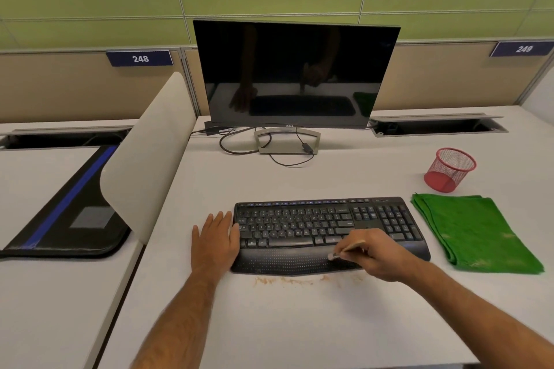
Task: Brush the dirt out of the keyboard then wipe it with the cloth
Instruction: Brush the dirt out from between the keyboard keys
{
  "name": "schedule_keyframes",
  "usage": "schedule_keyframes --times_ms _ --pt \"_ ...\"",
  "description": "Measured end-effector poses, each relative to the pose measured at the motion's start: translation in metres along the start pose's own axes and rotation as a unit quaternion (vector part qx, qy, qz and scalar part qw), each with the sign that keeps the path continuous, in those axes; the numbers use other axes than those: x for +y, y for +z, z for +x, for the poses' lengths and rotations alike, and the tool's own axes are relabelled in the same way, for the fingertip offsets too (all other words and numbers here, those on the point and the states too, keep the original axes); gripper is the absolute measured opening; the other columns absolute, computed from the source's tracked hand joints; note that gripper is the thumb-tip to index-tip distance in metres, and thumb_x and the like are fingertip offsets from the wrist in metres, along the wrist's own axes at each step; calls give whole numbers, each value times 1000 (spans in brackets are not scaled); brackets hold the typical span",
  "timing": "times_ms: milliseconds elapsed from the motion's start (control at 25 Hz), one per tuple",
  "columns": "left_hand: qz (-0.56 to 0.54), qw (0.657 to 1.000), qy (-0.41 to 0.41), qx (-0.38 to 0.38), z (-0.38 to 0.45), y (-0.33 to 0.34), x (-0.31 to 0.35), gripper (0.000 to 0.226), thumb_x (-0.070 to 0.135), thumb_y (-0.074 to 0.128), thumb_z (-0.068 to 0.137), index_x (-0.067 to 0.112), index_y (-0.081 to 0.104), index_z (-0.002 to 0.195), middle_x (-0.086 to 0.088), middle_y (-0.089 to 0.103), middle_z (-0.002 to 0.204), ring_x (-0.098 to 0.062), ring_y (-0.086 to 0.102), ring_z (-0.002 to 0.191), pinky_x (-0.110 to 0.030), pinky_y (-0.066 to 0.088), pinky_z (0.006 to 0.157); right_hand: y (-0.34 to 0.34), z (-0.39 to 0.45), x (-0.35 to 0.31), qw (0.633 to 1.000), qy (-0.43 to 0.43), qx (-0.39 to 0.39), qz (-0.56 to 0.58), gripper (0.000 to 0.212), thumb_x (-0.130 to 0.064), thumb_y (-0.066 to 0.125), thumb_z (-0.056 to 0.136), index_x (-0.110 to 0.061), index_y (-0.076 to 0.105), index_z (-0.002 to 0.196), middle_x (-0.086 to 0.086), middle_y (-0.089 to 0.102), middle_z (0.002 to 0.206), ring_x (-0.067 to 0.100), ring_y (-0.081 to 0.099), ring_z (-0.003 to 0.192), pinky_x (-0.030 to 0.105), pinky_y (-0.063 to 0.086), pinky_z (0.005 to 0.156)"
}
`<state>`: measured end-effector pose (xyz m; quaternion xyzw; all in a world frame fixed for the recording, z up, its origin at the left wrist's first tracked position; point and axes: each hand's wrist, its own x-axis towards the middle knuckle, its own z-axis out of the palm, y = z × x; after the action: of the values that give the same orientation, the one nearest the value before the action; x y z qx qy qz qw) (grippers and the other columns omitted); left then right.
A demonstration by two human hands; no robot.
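- Keyboard (326,228): flat on the desk (299,323), in front of the monitor (295,72).
- Left hand (215,238): open, palm down on the desk, touching the keyboard's left edge.
- Right hand (371,255): closed around a brush (347,250); bristles on the palm rest.
- Dirt (287,280): on the desk beside the keyboard's front edge.
- Cloth (476,234): folded, right of the keyboard.

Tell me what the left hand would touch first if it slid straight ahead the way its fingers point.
Probably nothing soon. The left hand lies flat beside the keyboard, fingers pointing toward the monitor. Bare desk lies ahead, then perhaps the cables; depth is unclear.
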<state>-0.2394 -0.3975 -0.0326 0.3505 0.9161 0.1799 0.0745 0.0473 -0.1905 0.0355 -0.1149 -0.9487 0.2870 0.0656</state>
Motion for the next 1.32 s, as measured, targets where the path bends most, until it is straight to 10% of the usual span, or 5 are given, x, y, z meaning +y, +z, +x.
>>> schedule_keyframes --times_ms 360,760,1320 --pt "12 999 51 8 -2 14 37 62 53 23 102 24 26 157 -1 19 165 -19 9 153 -48 5 123 5 -11 15 999 -13 23 34 8 -22 65 87 -25 70 81 -16 72 85 1 66 81 21 52 71" --pt "105 989 99 -33 5 34 108 96 79 -9 82 26 12 159 -2 5 167 -21 -3 153 -51 -4 122 -62 -33 76 959 97 267 14 12 -18 69 86 -20 80 89 -20 71 70 1 65 57 22 50 49" --pt "121 977 139 -108 59 70 209 87 76 6 92 22 -6 159 -4 -13 166 -23 -16 152 -53 -10 121 -113 5 179 941 229 52 -246 55 -28 40 100 -32 23 153 -3 61 120 17 54 103 33 47 75"
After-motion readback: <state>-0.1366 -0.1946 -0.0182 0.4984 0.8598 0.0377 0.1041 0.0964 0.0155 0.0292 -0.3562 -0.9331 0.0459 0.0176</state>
